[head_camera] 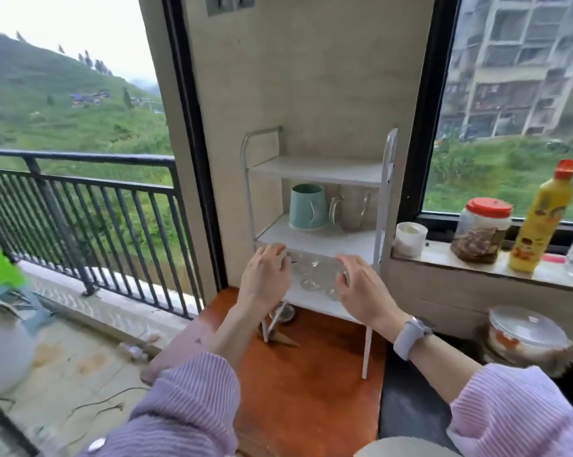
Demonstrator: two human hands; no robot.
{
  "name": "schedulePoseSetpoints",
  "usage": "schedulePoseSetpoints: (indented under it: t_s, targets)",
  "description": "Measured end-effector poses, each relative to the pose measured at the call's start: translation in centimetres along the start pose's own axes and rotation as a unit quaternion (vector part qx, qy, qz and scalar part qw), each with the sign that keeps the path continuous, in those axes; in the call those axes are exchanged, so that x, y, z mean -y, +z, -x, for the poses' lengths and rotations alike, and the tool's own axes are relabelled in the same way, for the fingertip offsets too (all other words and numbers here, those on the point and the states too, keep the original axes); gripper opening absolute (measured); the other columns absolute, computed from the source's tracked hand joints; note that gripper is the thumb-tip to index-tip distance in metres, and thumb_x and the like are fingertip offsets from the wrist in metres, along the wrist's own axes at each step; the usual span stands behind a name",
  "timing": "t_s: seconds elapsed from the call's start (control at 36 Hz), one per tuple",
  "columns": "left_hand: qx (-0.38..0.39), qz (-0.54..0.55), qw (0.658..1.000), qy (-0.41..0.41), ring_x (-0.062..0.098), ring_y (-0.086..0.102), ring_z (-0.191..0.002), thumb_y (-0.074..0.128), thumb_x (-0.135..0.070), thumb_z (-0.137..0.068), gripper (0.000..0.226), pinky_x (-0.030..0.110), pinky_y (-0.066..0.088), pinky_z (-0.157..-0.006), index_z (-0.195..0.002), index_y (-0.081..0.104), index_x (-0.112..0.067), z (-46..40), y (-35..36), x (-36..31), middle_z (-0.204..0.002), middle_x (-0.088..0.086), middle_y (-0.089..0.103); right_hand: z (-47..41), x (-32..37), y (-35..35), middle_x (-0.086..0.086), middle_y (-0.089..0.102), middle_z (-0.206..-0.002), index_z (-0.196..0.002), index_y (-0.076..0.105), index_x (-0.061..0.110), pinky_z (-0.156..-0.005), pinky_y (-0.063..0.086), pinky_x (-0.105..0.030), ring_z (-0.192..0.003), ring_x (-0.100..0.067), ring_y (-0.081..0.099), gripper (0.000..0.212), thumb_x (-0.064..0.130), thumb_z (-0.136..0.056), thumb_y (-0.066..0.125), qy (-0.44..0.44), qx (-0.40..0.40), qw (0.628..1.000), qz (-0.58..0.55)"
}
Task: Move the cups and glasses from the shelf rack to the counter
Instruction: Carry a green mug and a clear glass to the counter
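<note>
Both hands reach into the bottom tier of the white shelf rack [318, 240]. Left hand [268, 273] fingers loosely curled, spread fairly wide, at or just beside a clear glass; contact unclear, blurred. Right hand [357, 285] also open-curled around another clear glass at the tier's right; cannot tell if it grips yet. Stemmed glass [310, 275] stands between the two hands, untouched.

Middle tier: teal cup [307, 207] upside down, glass mug [352, 209] just beside it on the right, both in place. Top tier looks bare.

Progress guess: early. No cup or glass visible on the wooden counter [305, 390] under the rack, so nearly everything is left to move: bottom-tier glasses first, then the two on the middle tier.

Surface: reddish-brown wood, rack legs standing on it, small clutter beneath the rack. Windowsill to the right holds a white tub [410, 239], red-lidded jar [481, 232], yellow bottle [542, 219]. Balcony railing [80, 179] left, green hillside outside, apartment block through the right window
</note>
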State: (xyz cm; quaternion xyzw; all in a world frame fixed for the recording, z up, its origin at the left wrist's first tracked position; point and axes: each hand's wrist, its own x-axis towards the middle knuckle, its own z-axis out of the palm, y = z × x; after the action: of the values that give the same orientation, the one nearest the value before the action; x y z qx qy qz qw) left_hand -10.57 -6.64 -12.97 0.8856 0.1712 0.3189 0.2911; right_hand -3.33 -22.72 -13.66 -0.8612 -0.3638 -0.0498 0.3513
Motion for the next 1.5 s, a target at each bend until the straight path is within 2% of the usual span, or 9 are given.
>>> schedulePoseSetpoints:
  t_s: [0.14, 0.31, 0.5, 0.58, 0.67, 0.86, 0.97, 1.33, 1.5]
  targets:
    - [0.054, 0.069, 0.996, -0.001, 0.016, 0.057, -0.103, 0.049, -0.022, -0.092, 0.032, 0.021, 0.037, -0.084, -0.123, 0.053, -0.013, -7.0, 3.1, 2.1, -0.121, 0.007, 0.061, -6.0, -1.0, 1.8, -0.015, 0.04, -0.142, -0.138, 0.032, 0.004, -0.108, 0.03, -0.034, -0.131, -0.025, 0.038, 0.044, 0.01, -0.094, 0.036, 0.089, -0.044, 0.994, -0.052]
    - [0.102, 0.174, 0.979, -0.04, 0.027, 0.056, -0.109, 0.053, -0.017, -0.09, 0.035, 0.033, 0.045, -0.091, -0.124, 0.05, -0.01, -13.3, 6.7, 3.3, -0.124, 0.013, 0.058, -11.8, -2.3, 3.3, -0.012, 0.042, -0.143, -0.14, 0.029, 0.01, -0.109, 0.033, -0.038, -0.131, -0.025, 0.039, 0.047, 0.005, -0.093, 0.035, 0.158, -0.076, 0.977, -0.121]
    - [0.064, 0.318, 0.945, -0.036, 0.021, 0.062, -0.082, 0.06, -0.007, -0.083, 0.011, 0.027, 0.051, -0.072, -0.092, 0.061, -0.013, -17.2, 10.3, 2.6, -0.09, 0.009, 0.068, -16.7, -3.9, 3.7, -0.011, 0.057, -0.129, -0.129, 0.047, 0.007, -0.105, 0.04, -0.042, -0.119, -0.024, 0.052, 0.044, -0.002, -0.087, 0.04, 0.193, -0.144, 0.949, -0.203]
    - [0.06, 0.36, 0.929, -0.058, 0.029, 0.062, -0.081, 0.061, -0.011, -0.084, 0.009, 0.035, 0.052, -0.07, -0.092, 0.056, -0.009, -17.6, 11.4, 2.7, -0.09, 0.017, 0.066, -17.8, -4.1, 3.8, -0.004, 0.064, -0.112, -0.117, 0.058, 0.011, -0.093, 0.046, -0.032, -0.105, -0.018, 0.058, 0.039, -0.001, -0.084, 0.041, 0.196, -0.154, 0.943, -0.221]
    - [0.062, 0.357, 0.929, -0.072, 0.022, 0.061, -0.078, 0.062, -0.016, -0.084, 0.023, 0.024, 0.051, -0.064, -0.102, 0.054, -0.005, -17.9, 12.1, 2.7, -0.09, 0.013, 0.065, -18.2, -4.2, 4.0, 0.004, 0.063, -0.1, -0.11, 0.06, 0.015, -0.074, 0.042, -0.014, -0.09, -0.007, 0.058, 0.037, -0.002, -0.083, 0.042, 0.196, -0.158, 0.939, -0.234]
    - [0.021, 0.244, 0.967, -0.068, 0.018, 0.043, -0.061, 0.058, -0.012, -0.085, 0.012, 0.023, 0.025, -0.049, -0.078, 0.049, -0.007, -18.2, 11.6, 2.7, -0.063, -0.002, 0.046, -17.7, -4.2, 3.6, -0.005, 0.057, -0.082, -0.094, 0.061, 0.017, -0.062, 0.039, -0.031, -0.068, -0.015, 0.047, 0.023, 0.003, -0.085, 0.045, 0.226, -0.178, 0.916, -0.28]
    - [-0.01, 0.219, 0.975, -0.031, 0.01, 0.039, -0.054, 0.052, -0.016, -0.09, 0.019, 0.009, 0.033, -0.045, -0.072, 0.047, -0.009, -17.3, 10.3, 3.8, -0.061, -0.003, 0.046, -16.3, -4.0, 2.8, -0.002, 0.059, -0.074, -0.076, 0.06, 0.019, -0.062, 0.04, -0.029, -0.069, -0.014, 0.049, 0.016, 0.011, -0.085, 0.049, 0.246, -0.186, 0.896, -0.318]
    - [0.116, 0.351, 0.929, -0.008, 0.008, 0.06, -0.055, 0.055, -0.02, -0.09, 0.015, 0.028, 0.056, -0.054, -0.086, 0.057, -0.006, -15.2, 8.0, 5.5, -0.066, 0.003, 0.061, -14.9, -3.0, 1.1, 0.001, 0.049, -0.055, -0.05, 0.043, 0.021, -0.076, 0.04, -0.038, -0.062, -0.017, 0.051, 0.049, 0.053, -0.087, 0.045, 0.279, -0.044, 0.835, -0.473]
    - [0.114, 0.326, 0.938, 0.003, 0.016, 0.045, -0.054, 0.046, -0.025, -0.095, 0.029, 0.03, 0.039, -0.053, -0.076, 0.051, -0.003, -14.7, 7.7, 5.0, -0.06, 0.005, 0.049, -14.6, -2.4, 1.9, 0.007, 0.034, -0.043, -0.044, 0.032, 0.024, -0.054, 0.028, -0.028, -0.048, -0.013, 0.028, 0.052, 0.047, -0.089, 0.043, 0.278, -0.065, 0.848, -0.447]
